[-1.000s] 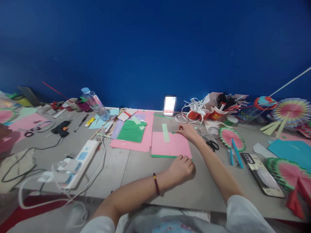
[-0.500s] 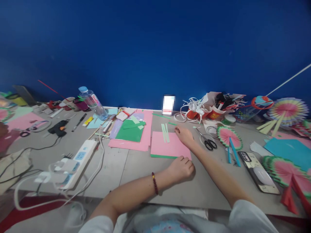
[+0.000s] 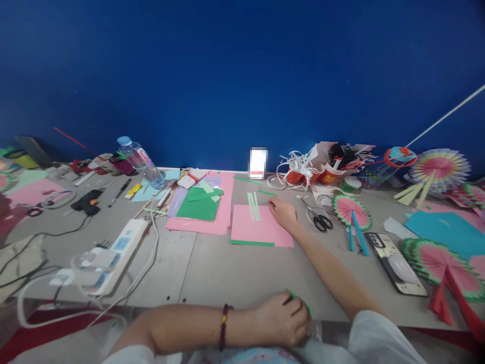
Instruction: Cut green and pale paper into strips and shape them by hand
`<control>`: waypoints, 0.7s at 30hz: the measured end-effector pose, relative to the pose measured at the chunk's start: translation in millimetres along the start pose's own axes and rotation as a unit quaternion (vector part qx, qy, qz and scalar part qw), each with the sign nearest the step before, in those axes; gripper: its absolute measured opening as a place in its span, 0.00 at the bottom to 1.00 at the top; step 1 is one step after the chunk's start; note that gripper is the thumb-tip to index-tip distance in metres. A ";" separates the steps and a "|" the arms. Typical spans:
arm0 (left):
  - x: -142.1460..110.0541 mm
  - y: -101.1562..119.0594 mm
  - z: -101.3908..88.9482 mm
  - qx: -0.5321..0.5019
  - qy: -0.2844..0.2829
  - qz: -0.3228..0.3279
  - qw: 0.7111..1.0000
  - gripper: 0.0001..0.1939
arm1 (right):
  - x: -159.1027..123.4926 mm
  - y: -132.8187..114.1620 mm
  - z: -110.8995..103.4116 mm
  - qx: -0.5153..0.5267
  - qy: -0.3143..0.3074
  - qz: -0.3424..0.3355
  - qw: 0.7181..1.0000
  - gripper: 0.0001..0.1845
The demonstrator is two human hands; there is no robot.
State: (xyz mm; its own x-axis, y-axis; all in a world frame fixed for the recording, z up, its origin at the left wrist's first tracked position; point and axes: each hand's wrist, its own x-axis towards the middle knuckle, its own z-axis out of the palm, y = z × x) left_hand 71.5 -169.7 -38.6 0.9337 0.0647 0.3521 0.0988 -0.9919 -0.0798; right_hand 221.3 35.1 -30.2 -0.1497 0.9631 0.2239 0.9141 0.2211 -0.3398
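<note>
My left hand (image 3: 286, 318) is closed at the table's front edge, with bits of a green paper strip (image 3: 289, 292) showing by its knuckles. My right hand (image 3: 282, 211) rests on the upper right of a pink paper sheet (image 3: 257, 230); its fingers are bent together, and anything between them is hidden. Along the sheet's near edge lies another green strip (image 3: 252, 243), ending short of the right corner. Two pale green strips (image 3: 253, 207) lie across the sheet's far edge. Beyond my right fingertips is a short green strip (image 3: 267, 192).
Scissors (image 3: 321, 221) and a watermelon-patterned paper fan (image 3: 351, 211) lie to the right, near a phone (image 3: 394, 263) with a mouse on it. On the left are green sheets (image 3: 199, 205), a bottle (image 3: 142, 163), a power strip (image 3: 123, 253) and a glue gun (image 3: 87, 202).
My left hand has drawn back from the pink sheet to the table's front edge, and green paper now shows in it. The green along the sheet's near right edge is gone. My right hand stays nearly in place.
</note>
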 end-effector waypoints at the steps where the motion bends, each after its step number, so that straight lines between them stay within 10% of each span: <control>1: -2.7 2.9 -0.3 0.002 -0.001 0.004 1.000 0.08 | -0.1 0.4 0.5 0.002 0.002 -0.001 1.000 0.11; 10: -6.1 3.3 -1.8 -0.058 0.047 0.027 0.997 0.05 | -0.6 3.0 5.0 0.017 0.020 0.006 1.000 0.11; 14: -4.0 -5.1 -4.0 -0.125 0.043 -0.065 0.989 0.08 | 4.3 5.5 -5.4 0.018 0.042 0.015 0.999 0.12; 21: 6.3 -76.1 -37.7 -0.371 0.120 -0.328 0.861 0.10 | 42.4 18.5 -27.1 -0.010 0.021 0.066 0.998 0.17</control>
State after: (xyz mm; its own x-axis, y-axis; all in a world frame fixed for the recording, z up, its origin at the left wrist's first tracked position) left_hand 56.9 -97.9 4.8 0.6538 0.7010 0.2849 0.2473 -0.5538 0.7951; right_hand 242.1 75.8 -2.2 -0.0114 0.9762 0.2167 0.9323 0.0888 -0.3507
